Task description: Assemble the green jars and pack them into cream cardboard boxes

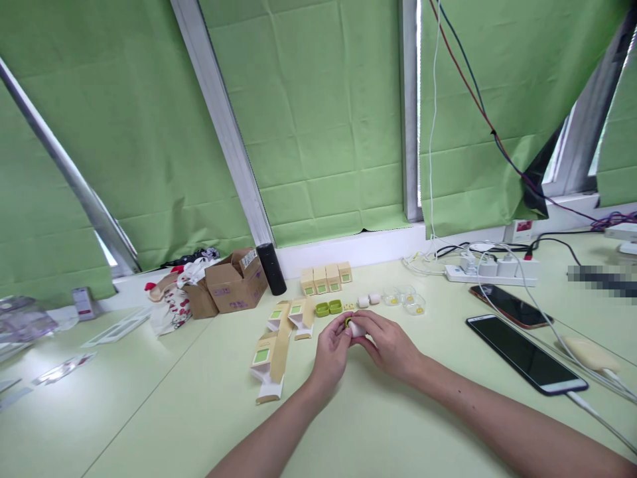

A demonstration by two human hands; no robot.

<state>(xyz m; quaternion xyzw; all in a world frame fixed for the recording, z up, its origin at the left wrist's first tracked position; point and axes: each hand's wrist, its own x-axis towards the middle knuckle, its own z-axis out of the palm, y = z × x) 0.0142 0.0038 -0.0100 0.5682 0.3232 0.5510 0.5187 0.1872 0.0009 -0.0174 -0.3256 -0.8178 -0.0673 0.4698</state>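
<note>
My left hand (331,355) and my right hand (391,342) meet over the table, fingers closed around one small object. It is a white rounded piece (356,328) with a green and dark ring at its left end, partly hidden by my fingers. Just beyond my hands sit two green square cups (329,307), a few tiny yellowish pieces (348,307) and two small white cylinders (369,301). To their right are clear round plastic pieces (404,299) with yellow centres. Left of my hands lie opened small cartons (271,355) with green labels and flaps spread out.
Several closed small cartons (326,279) stand at the back, near a black cylinder (271,269) and a brown cardboard box (236,282). On the right lie two phones (525,352), a white power strip (490,272), a cream power bank (592,353) and loose cables.
</note>
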